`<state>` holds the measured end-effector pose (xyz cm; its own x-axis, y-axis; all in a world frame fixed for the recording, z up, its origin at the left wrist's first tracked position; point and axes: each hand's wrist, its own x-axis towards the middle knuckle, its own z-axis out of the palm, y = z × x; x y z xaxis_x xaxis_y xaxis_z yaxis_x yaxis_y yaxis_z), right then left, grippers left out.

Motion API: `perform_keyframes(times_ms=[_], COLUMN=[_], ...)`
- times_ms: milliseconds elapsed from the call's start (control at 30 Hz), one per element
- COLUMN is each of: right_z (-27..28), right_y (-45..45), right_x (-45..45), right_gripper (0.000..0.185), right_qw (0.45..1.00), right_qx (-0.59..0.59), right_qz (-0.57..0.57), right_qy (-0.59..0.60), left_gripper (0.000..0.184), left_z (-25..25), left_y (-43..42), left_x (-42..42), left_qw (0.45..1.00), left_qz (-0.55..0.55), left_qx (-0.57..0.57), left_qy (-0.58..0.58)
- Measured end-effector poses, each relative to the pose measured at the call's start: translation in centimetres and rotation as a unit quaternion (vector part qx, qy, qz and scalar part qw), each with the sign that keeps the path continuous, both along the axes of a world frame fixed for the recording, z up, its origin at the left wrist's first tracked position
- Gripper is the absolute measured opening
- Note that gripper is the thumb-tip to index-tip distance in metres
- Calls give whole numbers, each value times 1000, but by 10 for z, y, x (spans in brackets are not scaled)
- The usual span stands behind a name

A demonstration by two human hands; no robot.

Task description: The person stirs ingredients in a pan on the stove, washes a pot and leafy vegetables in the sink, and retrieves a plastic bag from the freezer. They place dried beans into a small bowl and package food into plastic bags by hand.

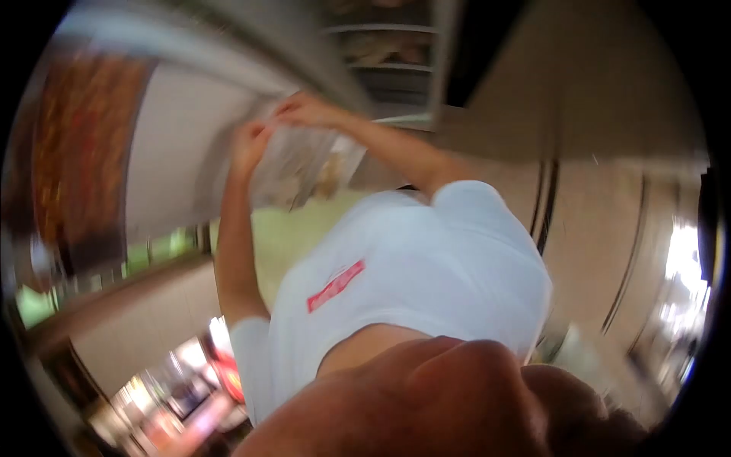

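Note:
At the upper left of the head view, my left hand (250, 146) and my right hand (308, 111) are close together, both closed at the top edge of a clear plastic bag (289, 156). The bag hangs down from my fingers. Inside its lower part are some pale yellowish-brown pieces (329, 174), too blurred to name. The fingers are smeared by motion, but both hands look pinched on the plastic.
Beyond my right arm stands a cabinet with shelves or drawers (392, 47) holding blurred items. A pale flat surface (179, 145) and a reddish-brown patterned panel (87, 152) lie to the left. Yellow-green cloth or surface (293, 244) shows under the bag. Wood-toned floor or panels (594, 228) fill the right.

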<state>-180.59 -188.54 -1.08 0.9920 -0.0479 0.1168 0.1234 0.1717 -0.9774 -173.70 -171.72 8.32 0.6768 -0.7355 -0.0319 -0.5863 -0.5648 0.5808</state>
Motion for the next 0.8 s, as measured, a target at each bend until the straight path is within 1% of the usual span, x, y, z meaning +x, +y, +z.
perform_keyframes(times_ms=[33,67,100,133,167,233,333,433,467,533,567,633,667,700,733,767,800], right_z=[35,18,6,-3,-5,2,10,12,11,15,17,20,29,26,34,15,19], right_y=[-3,4,7,9,14,20,22,21,21,19,18,15,10,18,14,22,24], right_x=[-22,-9,-3,6,7,-5,-22,-26,-28,-31,-32,-37,-46,-45,-50,-35,-38], right_gripper=[23,24,25,23,22,20,17,16,16,17,18,19,21,24,26,26,27], right_qw=[1000,999,995,997,994,995,998,995,994,995,995,995,998,996,997,997,996], right_qx=[-27,-21,-36,-15,-40,-40,56,89,102,83,73,8,9,-8,9,12,48], right_qz=[-12,-26,-63,-31,-48,-67,-13,-17,-17,-49,-59,-102,-61,-85,-51,-69,-37], right_qy=[9,-25,-64,-68,-85,-58,24,32,35,32,31,8,27,19,55,16,67], left_gripper=[18,17,17,14,14,15,16,13,12,12,13,15,17,16,16,17,18], left_z=[-6,-10,-13,-8,-13,-5,-2,-11,-15,-3,0,2,2,-3,-3,3,1], left_y=[3,6,6,7,11,9,5,5,5,4,3,7,12,25,29,29,31], left_x=[11,12,18,14,21,19,8,17,18,5,3,7,14,25,16,9,1], left_qw=[1000,999,999,1000,998,984,967,963,969,979,977,973,960,975,964,974,971], left_qz=[-14,-13,-24,-17,-21,0,1,-50,-54,-57,-43,13,13,-12,-19,-46,-40], left_qx=[26,3,16,18,0,43,8,-18,-19,-22,-13,5,4,54,1,25,-25], left_qy=[-9,-32,-35,-4,58,174,255,263,242,196,208,230,280,214,267,221,236])
